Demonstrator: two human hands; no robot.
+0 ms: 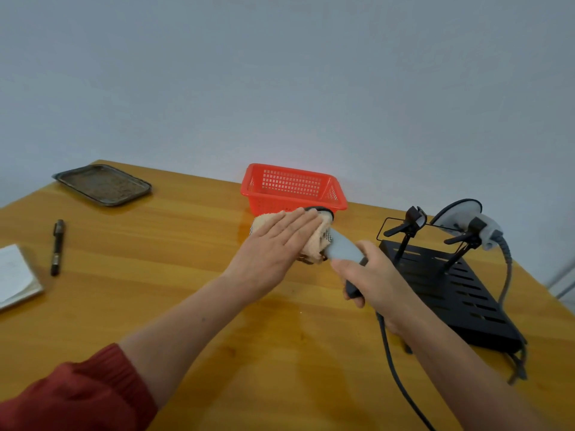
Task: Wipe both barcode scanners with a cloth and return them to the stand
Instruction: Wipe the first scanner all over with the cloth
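My right hand grips the handle of a grey barcode scanner, whose head points away toward the red basket. My left hand lies flat, fingers stretched, pressing a beige cloth against the scanner's head. The scanner's dark cable runs down under my right forearm. A second grey scanner rests in the right holder of the black stand. The stand's left holder has nothing in it.
A red plastic basket stands just behind the held scanner by the wall. A dark metal tray sits at the far left of the wooden table. A black pen and a notebook lie at the left.
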